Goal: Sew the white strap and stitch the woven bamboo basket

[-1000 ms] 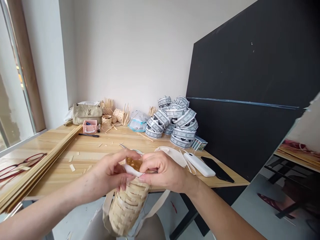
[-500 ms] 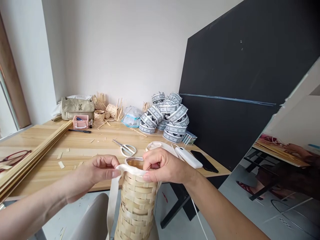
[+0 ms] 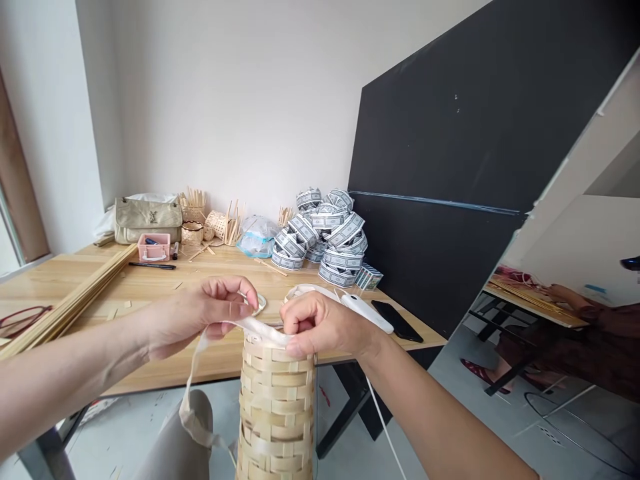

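A tall basket of pale woven strips (image 3: 277, 407) stands upright in front of me, at the table's near edge. Along its rim lies a white fabric strip (image 3: 263, 328). My left hand (image 3: 220, 307) pinches this strip just left of the rim, and the loose end hangs down in a curve beside the basket. At the right of the rim, my right hand (image 3: 317, 323) is closed, its thumb pressing the strip against the basket's edge. Its other fingertips are hidden at the opening. Behind my left fingers the scissors' handle (image 3: 261, 305) shows in part.
Long bamboo strips (image 3: 85, 287) and glasses (image 3: 23, 320) lie on the table's left. Behind are a bag (image 3: 149, 219), a pink box (image 3: 154, 247) and rolled patterned bands (image 3: 327, 230). A white power bank (image 3: 367, 313) and black phone (image 3: 397, 321) lie right. A person sits at far right.
My left hand has moved up and slightly right, drawing the strip off the rim's left side. The strip's hanging end has swung left into a curve. My right hand stays at the rim.
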Demonstrator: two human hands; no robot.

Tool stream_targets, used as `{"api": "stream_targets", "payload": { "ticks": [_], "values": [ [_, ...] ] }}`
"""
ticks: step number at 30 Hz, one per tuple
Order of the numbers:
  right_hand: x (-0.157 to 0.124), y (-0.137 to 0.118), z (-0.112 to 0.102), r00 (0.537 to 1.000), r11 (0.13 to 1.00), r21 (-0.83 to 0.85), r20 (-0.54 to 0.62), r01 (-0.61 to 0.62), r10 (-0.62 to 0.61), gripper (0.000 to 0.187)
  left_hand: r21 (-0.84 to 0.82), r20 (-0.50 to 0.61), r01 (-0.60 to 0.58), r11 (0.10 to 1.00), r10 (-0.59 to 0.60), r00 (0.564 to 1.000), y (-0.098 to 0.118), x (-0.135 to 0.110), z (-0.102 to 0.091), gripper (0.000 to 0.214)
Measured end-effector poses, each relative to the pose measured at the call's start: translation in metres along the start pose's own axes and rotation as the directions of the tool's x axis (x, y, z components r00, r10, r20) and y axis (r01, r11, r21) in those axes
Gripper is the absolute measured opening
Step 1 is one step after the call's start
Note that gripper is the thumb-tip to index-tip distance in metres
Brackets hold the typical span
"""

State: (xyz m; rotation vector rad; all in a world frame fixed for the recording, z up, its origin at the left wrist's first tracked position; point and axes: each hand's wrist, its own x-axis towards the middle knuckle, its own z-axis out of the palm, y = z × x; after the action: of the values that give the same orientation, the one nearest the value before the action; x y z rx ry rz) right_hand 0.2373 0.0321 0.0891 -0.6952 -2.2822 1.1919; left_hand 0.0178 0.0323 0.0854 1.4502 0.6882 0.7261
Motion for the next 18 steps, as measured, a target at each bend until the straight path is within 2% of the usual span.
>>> {"api": "stream_targets", "payload": {
  "ticks": [5,11,18],
  "values": [
    [0.0002,0.0089,-0.0036,0.998,0.991,0.122,-0.019,0.062,-0.061,0.023,-0.046,0.022,0.039,0.998,-0.038,0.999,0.0060,-0.0008,0.0025,0.019],
    [-0.0023,0.0092,-0.0036,0.994,0.984,0.144,-0.026,0.104,-0.101,0.024,0.007,0.073,0.082,0.997,-0.083,0.994,0.0057,-0.0015,0.0038,0.023],
    [-0.0041,0.0063,-0.0018,0.993,0.981,0.159,-0.024,0.114,-0.112,0.022,0.049,0.018,0.050,0.998,-0.051,0.999,0.0074,-0.0037,0.0099,0.029]
  ]
}}
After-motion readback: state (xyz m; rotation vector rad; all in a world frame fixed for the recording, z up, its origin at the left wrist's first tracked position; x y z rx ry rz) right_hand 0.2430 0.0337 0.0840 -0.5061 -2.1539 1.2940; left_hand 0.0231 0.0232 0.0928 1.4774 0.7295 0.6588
